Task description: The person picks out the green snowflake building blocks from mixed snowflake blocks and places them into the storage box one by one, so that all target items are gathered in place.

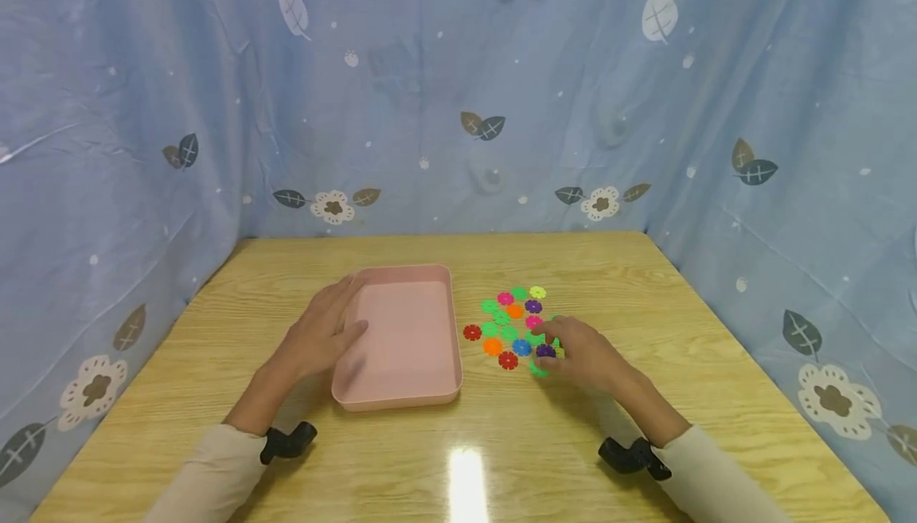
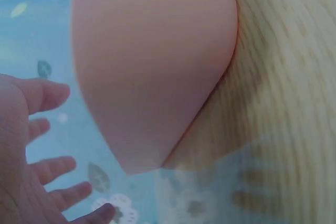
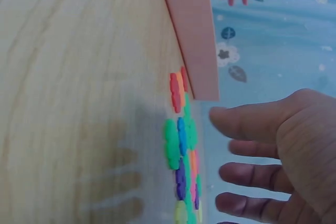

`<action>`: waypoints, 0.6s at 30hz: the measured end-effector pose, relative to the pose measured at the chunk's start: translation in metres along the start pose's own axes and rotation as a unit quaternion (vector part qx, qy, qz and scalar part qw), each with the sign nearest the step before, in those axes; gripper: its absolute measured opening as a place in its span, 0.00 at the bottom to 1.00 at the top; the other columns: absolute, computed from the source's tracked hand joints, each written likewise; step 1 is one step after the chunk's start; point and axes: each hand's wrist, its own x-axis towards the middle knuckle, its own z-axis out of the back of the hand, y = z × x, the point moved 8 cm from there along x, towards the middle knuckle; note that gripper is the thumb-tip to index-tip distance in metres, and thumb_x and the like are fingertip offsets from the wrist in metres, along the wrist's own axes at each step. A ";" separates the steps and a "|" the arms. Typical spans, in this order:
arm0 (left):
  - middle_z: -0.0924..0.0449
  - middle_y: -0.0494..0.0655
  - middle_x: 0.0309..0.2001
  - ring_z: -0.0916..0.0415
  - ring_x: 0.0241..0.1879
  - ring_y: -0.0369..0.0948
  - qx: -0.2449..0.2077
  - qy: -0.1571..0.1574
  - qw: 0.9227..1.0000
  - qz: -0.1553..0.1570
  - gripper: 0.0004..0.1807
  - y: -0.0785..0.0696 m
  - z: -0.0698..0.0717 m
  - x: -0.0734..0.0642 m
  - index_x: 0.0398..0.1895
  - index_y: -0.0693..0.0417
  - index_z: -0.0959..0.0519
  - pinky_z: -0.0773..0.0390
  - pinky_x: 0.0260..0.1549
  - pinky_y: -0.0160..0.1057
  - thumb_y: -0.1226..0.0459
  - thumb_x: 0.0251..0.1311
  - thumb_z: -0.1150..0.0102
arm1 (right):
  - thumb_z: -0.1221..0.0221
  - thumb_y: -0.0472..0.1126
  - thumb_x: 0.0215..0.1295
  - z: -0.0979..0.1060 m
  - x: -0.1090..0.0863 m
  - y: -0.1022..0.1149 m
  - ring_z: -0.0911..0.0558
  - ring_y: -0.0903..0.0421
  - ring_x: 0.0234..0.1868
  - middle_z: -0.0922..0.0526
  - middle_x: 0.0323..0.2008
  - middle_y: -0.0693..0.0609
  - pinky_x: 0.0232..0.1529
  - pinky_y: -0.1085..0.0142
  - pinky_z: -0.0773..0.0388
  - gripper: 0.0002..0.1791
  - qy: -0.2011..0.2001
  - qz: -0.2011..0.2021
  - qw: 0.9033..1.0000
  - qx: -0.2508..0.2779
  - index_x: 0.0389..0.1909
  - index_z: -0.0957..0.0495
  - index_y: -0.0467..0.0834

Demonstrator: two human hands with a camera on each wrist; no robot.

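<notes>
A shallow pink tray lies on the table, its wall filling much of the left wrist view. My left hand hovers at the tray's left edge, fingers spread and holding nothing. To the right of the tray lie several flat, flower-shaped plastic discs in red, orange, blue, green, pink, purple and yellow. Over the right side of these discs is my right hand, fingers loosely bent and apart, with nothing between them. It hides some of the discs in the head view.
The wooden table reaches back to a blue patterned curtain, which also hangs along both sides. Each wrist wears a black camera mount, the left mount and the right mount.
</notes>
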 end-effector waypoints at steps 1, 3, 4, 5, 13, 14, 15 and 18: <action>0.49 0.56 0.80 0.53 0.77 0.61 -0.012 0.000 1.000 0.015 0.38 0.004 -0.002 0.000 0.82 0.45 0.48 0.46 0.69 0.69 0.55 0.73 0.47 | 0.30 0.43 0.62 -0.002 0.000 -0.001 0.21 0.50 0.42 0.20 0.38 0.53 0.38 0.60 0.25 0.24 0.007 -0.006 1.000 0.004 0.58 0.20 0.39; 0.47 0.57 0.79 0.50 0.76 0.61 -0.030 -0.001 0.999 0.045 0.37 0.014 -0.006 -0.002 0.82 0.47 0.47 0.46 0.69 0.69 0.53 0.75 0.49 | 0.29 0.42 0.61 -0.006 -0.001 -0.002 0.20 0.52 0.42 0.19 0.37 0.55 0.38 0.61 0.24 0.22 0.017 -0.012 1.000 0.015 0.56 0.18 0.40; 0.46 0.57 0.79 0.50 0.76 0.61 -0.035 0.001 0.997 0.062 0.36 0.019 -0.008 -0.003 0.82 0.48 0.47 0.45 0.69 0.69 0.50 0.75 0.51 | 0.29 0.41 0.61 -0.008 -0.001 -0.002 0.20 0.53 0.41 0.19 0.36 0.56 0.38 0.61 0.24 0.20 0.020 -0.010 1.000 0.018 0.54 0.17 0.41; 0.45 0.58 0.78 0.48 0.76 0.62 -0.041 0.003 0.996 0.077 0.37 0.023 -0.010 -0.004 0.82 0.49 0.47 0.44 0.68 0.70 0.49 0.76 0.52 | 0.29 0.41 0.61 -0.010 -0.001 -0.002 0.20 0.54 0.41 0.19 0.36 0.56 0.39 0.61 0.23 0.19 0.022 -0.008 1.000 0.020 0.52 0.17 0.41; 0.35 0.67 0.69 0.30 0.63 0.66 -0.128 0.003 0.982 0.139 0.36 0.043 -0.024 -0.011 0.80 0.58 0.47 0.29 0.58 0.68 0.49 0.78 0.57 | 0.29 0.40 0.60 -0.024 -0.005 -0.004 0.29 0.59 0.31 0.24 0.30 0.60 0.31 0.67 0.29 0.11 0.035 0.002 0.999 0.011 0.44 0.14 0.45; 0.35 0.67 0.68 0.28 0.62 0.65 -0.144 0.002 0.979 0.143 0.36 0.045 -0.025 -0.011 0.80 0.59 0.47 0.26 0.56 0.64 0.50 0.78 0.57 | 0.28 0.39 0.59 -0.025 -0.005 -0.004 0.30 0.60 0.31 0.25 0.29 0.61 0.31 0.67 0.30 0.11 0.034 0.003 0.999 0.007 0.43 0.14 0.45; 0.34 0.67 0.68 0.25 0.59 0.64 -0.160 0.001 0.976 0.148 0.36 0.046 -0.026 -0.009 0.80 0.60 0.47 0.21 0.52 0.59 0.51 0.78 0.56 | 0.28 0.39 0.59 -0.024 -0.005 -0.004 0.30 0.60 0.30 0.26 0.28 0.61 0.30 0.68 0.30 0.11 0.032 0.003 0.999 0.003 0.43 0.14 0.45; 0.34 0.66 0.67 0.18 0.40 0.57 -0.208 0.009 0.964 0.168 0.35 0.053 -0.031 -0.008 0.80 0.58 0.47 0.16 0.33 0.47 0.54 0.77 0.54 | 0.28 0.38 0.58 -0.023 -0.002 -0.004 0.31 0.61 0.30 0.26 0.28 0.61 0.29 0.69 0.31 0.10 0.026 0.009 1.000 -0.001 0.41 0.13 0.45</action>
